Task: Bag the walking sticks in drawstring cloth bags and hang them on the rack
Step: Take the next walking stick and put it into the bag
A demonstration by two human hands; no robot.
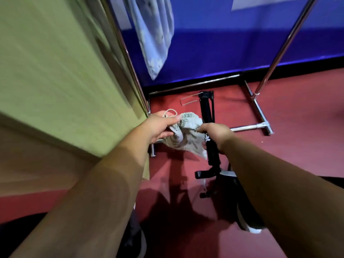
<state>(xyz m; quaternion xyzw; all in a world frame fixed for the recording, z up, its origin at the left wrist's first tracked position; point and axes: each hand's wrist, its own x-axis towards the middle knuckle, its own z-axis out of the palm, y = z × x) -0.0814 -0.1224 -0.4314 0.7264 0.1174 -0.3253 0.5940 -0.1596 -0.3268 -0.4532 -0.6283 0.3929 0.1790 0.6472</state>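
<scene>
A leaf-print cloth bag (pixel 186 135) with a tan drawstring hangs crumpled between my hands. My left hand (pixel 158 127) pinches its top edge and the cord. My right hand (pixel 216 135) grips a black folded walking stick (pixel 206 112), which points down and away over the red floor, and its fingers also touch the bag's right edge. The stick's lower handle end (pixel 210 174) sticks out below my wrist. A pale printed cloth bag (pixel 154 34) hangs from the metal rack (pixel 260 125), whose base bars lie on the floor.
A green cloth-covered table (pixel 55 81) fills the left side, right next to the rack's left upright. A blue panel wall (pixel 242 43) closes the back. A wire loop (pixel 188 101) lies on the floor by the stick's tip. My shoes show at the bottom.
</scene>
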